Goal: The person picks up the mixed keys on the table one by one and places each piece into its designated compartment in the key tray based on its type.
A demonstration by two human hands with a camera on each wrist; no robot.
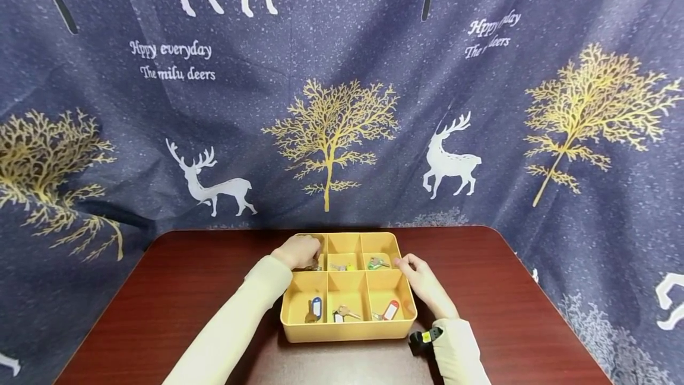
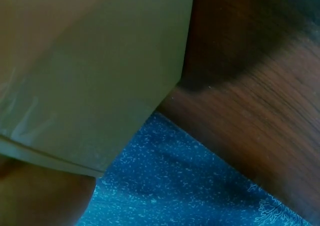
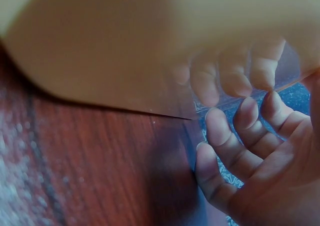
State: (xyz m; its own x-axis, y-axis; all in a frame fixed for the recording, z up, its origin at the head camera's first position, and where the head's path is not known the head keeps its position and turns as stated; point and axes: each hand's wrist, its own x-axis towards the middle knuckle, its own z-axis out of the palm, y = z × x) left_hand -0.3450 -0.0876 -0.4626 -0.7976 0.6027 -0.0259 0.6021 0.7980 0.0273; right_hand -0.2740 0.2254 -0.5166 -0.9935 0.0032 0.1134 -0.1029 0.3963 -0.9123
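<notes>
A yellow divided box (image 1: pixel 347 330) with two rows of three compartments sits on the table. My left hand (image 1: pixel 299 251) reaches over its left wall into the back left compartment, fingers pointing down by a key (image 1: pixel 319 267); the fingertips are hidden, and I cannot tell if they grip it. At the right wall, my right hand (image 1: pixel 422 281) holds the box, thumb at the rim and bent fingers (image 3: pixel 220 128) against the outer side. The other compartments hold a yellow-tagged key (image 1: pixel 350 267), a green-tagged key (image 1: pixel 376 263), a blue-tagged key (image 1: pixel 316 308), a black-tagged key (image 1: pixel 344 312) and a red-tagged key (image 1: pixel 391 310).
The dark red wooden table (image 1: pixel 534 325) extends on both sides of the box. Behind its far edge hangs a blue cloth (image 1: pixel 363 34) printed with deer and trees. A black strap device (image 1: pixel 424 339) is on the right wrist.
</notes>
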